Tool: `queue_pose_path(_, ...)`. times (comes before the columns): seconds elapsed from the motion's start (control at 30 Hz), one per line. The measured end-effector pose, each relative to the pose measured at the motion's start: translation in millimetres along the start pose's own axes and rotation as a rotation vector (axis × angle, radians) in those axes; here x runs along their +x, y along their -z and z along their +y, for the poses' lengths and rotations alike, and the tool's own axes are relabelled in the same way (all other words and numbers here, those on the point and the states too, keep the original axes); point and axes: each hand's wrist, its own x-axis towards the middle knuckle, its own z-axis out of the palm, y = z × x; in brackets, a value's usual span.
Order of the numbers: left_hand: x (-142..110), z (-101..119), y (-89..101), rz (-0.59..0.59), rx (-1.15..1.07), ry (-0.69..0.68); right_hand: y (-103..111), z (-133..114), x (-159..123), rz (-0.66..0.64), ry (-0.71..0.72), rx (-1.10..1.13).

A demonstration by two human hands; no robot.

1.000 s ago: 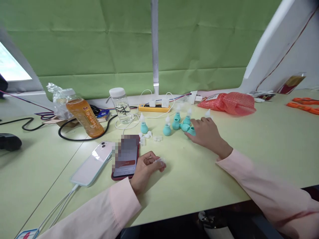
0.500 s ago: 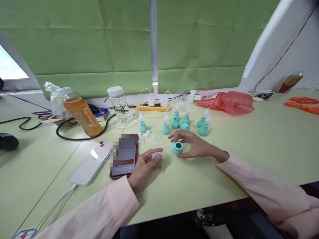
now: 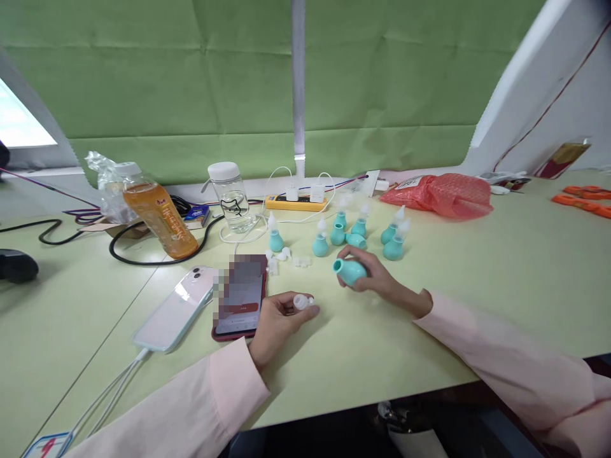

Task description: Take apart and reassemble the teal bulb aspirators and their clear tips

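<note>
Between the thumb and fingers of my left hand [image 3: 281,321] is a small translucent plastic connector [image 3: 301,301], its round opening facing up. My right hand [image 3: 375,275] grips a teal rubber bulb [image 3: 351,271], tilted so its open neck points left toward the connector; the two are apart. Beyond my hands stand several teal bulbs with clear nozzles, among them one assembled bulb [image 3: 319,244] and another [image 3: 394,247]. A bare bulb [image 3: 338,234] stands upright, and another bulb [image 3: 356,240] lies on its side. Loose clear plastic parts [image 3: 301,261] lie near the phone.
A red-cased phone [image 3: 241,299] and a phone in a clear case [image 3: 174,312] lie at left. Behind them are an orange drink bottle [image 3: 160,216], a clear water bottle [image 3: 233,203] and a yellow power strip [image 3: 296,203]. A red bubble-wrap bag [image 3: 439,196] and orange-handled scissors [image 3: 580,202] lie right.
My right hand has turned the teal bulb from opening upward to opening leftward, shifting it slightly right. My left hand has turned the connector so its round opening shows.
</note>
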Motion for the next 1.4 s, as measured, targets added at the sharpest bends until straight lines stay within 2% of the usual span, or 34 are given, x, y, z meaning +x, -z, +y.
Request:
queue_pose_path(0.07, -2, 0, 0.3, 0.027, 0.067, -0.055, -4, -5, -3, -0.075, 0.022, -0.085)
queue_pose_path(0.2, -7, 0, -1.7, 0.041, 0.215, -0.254, -2, -14, -5, -0.028, 0.104, -0.234)
queue_pose_path(0.3, -10, 1, -3.7, -0.057, 0.256, -0.245, -5, -18, -7, -0.105, 0.130, -0.351)
queue_pose_path(0.4, -12, 2, -3.9, -0.072, 0.387, -0.229, -16, -22, -13, -0.184, 0.174, -0.477)
queue_pose_path(0.5, -12, 4, -3.0, -0.073, 0.513, -0.258, -26, -24, -19, -0.149, 0.225, -0.526)
queue_pose_path(0.67, -13, 2, -3.7, -0.120, 0.564, -0.293, -38, -17, -22, -0.075, 0.241, -0.570)
queue_pose_path(0.73, -14, 0, -4.9, -0.062, 0.609, -0.279, -43, -11, -22, -0.016, 0.288, -0.610)
queue_pose_path(0.8, -15, -2, -6.1, 0.067, 0.638, -0.309, -48, -6, -23, 0.034, 0.371, -0.666)
queue_pose_path(0.87, -16, -6, -6.9, 0.198, 0.627, -0.373, -51, -2, -24, 0.046, 0.444, -0.732)
queue_pose_path(0.93, -16, -10, -7.2, 0.259, 0.605, -0.410, -52, -1, -26, 0.032, 0.491, -0.806)
queue_pose_path(1.13, -16, -17, -6.4, 0.264, 0.632, -0.385, -50, -3, -28, -0.024, 0.587, -1.029)
queue_pose_path(1.27, -14, -16, -6.8, 0.284, 0.623, -0.311, -49, -1, -28, -0.044, 0.616, -1.141)
queue_pose_path(1.4, -12, -15, -7.0, 0.282, 0.671, -0.362, -54, 3, -29, -0.022, 0.577, -1.094)
